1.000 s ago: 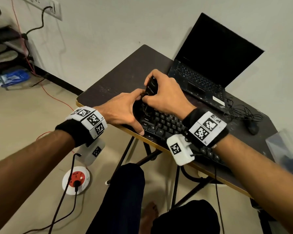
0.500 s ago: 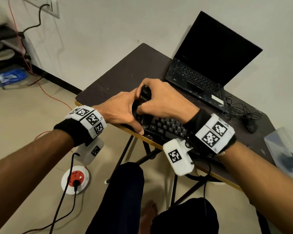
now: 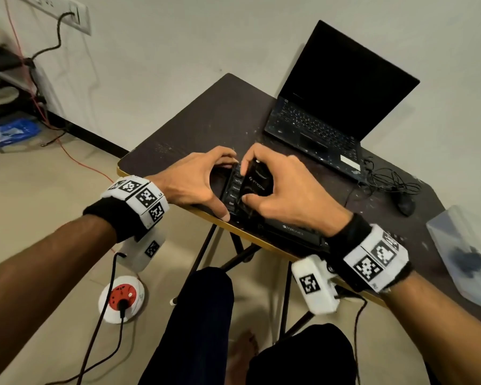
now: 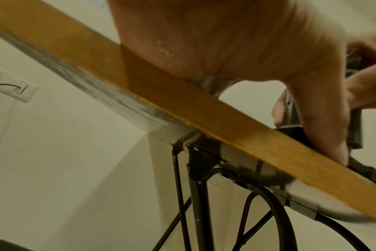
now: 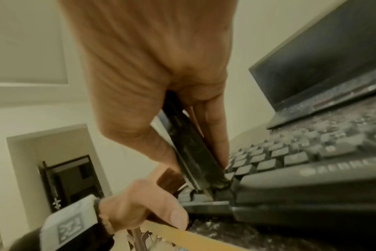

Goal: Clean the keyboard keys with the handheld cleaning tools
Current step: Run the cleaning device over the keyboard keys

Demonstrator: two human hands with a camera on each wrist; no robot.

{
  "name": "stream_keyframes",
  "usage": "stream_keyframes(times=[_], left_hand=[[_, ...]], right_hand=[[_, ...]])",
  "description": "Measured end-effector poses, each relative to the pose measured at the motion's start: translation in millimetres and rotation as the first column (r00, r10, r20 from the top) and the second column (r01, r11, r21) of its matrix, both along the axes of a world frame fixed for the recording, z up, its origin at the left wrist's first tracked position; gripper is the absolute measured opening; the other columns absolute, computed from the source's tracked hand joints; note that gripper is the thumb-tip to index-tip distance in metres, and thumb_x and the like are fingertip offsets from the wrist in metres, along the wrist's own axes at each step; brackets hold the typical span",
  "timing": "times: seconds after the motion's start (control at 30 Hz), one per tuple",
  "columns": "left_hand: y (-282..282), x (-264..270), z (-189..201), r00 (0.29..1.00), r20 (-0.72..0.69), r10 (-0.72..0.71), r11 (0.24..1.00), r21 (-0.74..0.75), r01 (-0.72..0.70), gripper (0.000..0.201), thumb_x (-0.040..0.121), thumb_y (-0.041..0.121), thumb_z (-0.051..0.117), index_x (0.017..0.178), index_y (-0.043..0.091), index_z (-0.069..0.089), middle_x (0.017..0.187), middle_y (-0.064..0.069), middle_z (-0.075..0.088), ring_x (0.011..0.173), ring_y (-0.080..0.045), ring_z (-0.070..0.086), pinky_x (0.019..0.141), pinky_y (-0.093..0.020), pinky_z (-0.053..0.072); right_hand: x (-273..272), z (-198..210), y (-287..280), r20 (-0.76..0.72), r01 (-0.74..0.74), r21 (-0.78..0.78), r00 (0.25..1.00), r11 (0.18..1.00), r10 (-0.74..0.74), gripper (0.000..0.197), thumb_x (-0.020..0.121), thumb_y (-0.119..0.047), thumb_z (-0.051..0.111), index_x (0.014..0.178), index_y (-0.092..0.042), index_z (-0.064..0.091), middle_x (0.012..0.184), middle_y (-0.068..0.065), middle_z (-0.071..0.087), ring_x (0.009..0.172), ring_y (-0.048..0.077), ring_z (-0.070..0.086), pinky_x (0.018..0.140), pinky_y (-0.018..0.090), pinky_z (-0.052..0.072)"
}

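Observation:
A black keyboard (image 3: pixel 295 233) lies along the front edge of the dark table (image 3: pixel 200 129). My right hand (image 3: pixel 283 190) grips a black handheld cleaning tool (image 3: pixel 257 180), tilted, over the keyboard's left end. In the right wrist view the cleaning tool (image 5: pixel 189 147) has its tip down among the dusty keys of the keyboard (image 5: pixel 290 169), held between the thumb and fingers of my right hand (image 5: pixel 150 68). My left hand (image 3: pixel 203 184) holds the keyboard's left end, fingers at the far corner and thumb on the front edge. The left hand (image 5: pixel 140 214) also shows there.
An open black laptop (image 3: pixel 331 107) stands behind the keyboard. A mouse (image 3: pixel 404 205) with a tangled cable (image 3: pixel 386 179) lies to its right. A clear plastic box (image 3: pixel 464 254) sits at the table's right edge. On the floor lies a round extension socket (image 3: pixel 122 298).
My right hand has shifted the tool a little left and toward the front over the keyboard's left end. The left hand stays at that end. The head view has moved.

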State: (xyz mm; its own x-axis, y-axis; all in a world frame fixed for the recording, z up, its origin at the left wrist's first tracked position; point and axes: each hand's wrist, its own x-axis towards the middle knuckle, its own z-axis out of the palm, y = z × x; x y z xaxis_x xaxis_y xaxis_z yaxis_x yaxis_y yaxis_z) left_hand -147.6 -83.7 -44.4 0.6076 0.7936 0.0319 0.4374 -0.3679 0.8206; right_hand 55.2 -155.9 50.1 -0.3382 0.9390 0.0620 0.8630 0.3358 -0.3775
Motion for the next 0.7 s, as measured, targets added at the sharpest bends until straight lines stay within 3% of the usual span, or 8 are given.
stream_keyframes(times=[0.13, 0.27, 0.43, 0.6, 0.7], left_hand=[[-0.3, 0.7, 3.2, 1.000, -0.003, 0.001, 1.000, -0.008, -0.001, 0.141, 0.038, 0.059, 0.096, 0.160, 0.027, 0.034, 0.151, 0.013, 0.055, 0.137, -0.007, 0.055, 0.122, -0.039, 0.043], [-0.2, -0.9, 1.1, 1.000, -0.002, 0.010, 1.000, -0.015, -0.010, 0.139, 0.040, 0.055, 0.097, 0.160, 0.026, 0.034, 0.151, 0.012, 0.056, 0.137, -0.007, 0.055, 0.123, -0.039, 0.043], [-0.2, 0.6, 3.1, 1.000, 0.015, 0.014, 1.000, -0.022, -0.014, 0.143, 0.036, 0.060, 0.096, 0.160, 0.025, 0.035, 0.155, 0.009, 0.054, 0.142, -0.009, 0.052, 0.125, -0.043, 0.041], [-1.6, -0.8, -0.2, 1.000, 0.018, 0.011, 1.000, -0.015, -0.010, 0.131, 0.039, 0.057, 0.097, 0.154, 0.030, 0.040, 0.146, 0.013, 0.061, 0.134, -0.008, 0.058, 0.120, -0.043, 0.045], [-2.0, 1.3, 1.9, 1.000, 0.010, 0.009, 1.000, -0.006, -0.009, 0.138, 0.037, 0.060, 0.095, 0.158, 0.028, 0.037, 0.153, 0.009, 0.057, 0.138, -0.011, 0.056, 0.122, -0.044, 0.044]], right_hand=[[13.5, -0.2, -0.5, -0.084, 0.089, 0.010, 0.993, 0.996, -0.088, 0.039, 0.079, -0.019, 0.084, 0.105, -0.033, 0.058, 0.091, -0.007, 0.072, 0.079, 0.010, 0.071, 0.076, 0.044, 0.061], [6.1, -4.6, -12.5, -0.142, -0.029, -0.022, 0.990, 0.999, 0.026, 0.040, 0.080, -0.015, 0.083, 0.105, -0.031, 0.058, 0.096, -0.008, 0.072, 0.085, 0.010, 0.072, 0.071, 0.037, 0.062], [4.1, -5.9, 24.4, -0.099, 0.145, 0.055, 0.985, 0.988, -0.139, 0.038, 0.081, -0.019, 0.082, 0.107, -0.031, 0.056, 0.087, -0.007, 0.069, 0.075, 0.010, 0.069, 0.073, 0.039, 0.060], [-3.8, -2.0, 20.8, -0.033, -0.031, -0.010, 0.999, 0.999, 0.031, 0.037, 0.079, -0.020, 0.082, 0.105, -0.032, 0.057, 0.089, -0.007, 0.072, 0.073, 0.009, 0.070, 0.065, 0.029, 0.058], [-7.4, -1.8, 39.2, -0.025, 0.023, 0.031, 0.999, 0.999, -0.022, 0.035, 0.079, -0.019, 0.081, 0.106, -0.027, 0.059, 0.090, -0.006, 0.072, 0.077, 0.008, 0.069, 0.071, 0.031, 0.059]])
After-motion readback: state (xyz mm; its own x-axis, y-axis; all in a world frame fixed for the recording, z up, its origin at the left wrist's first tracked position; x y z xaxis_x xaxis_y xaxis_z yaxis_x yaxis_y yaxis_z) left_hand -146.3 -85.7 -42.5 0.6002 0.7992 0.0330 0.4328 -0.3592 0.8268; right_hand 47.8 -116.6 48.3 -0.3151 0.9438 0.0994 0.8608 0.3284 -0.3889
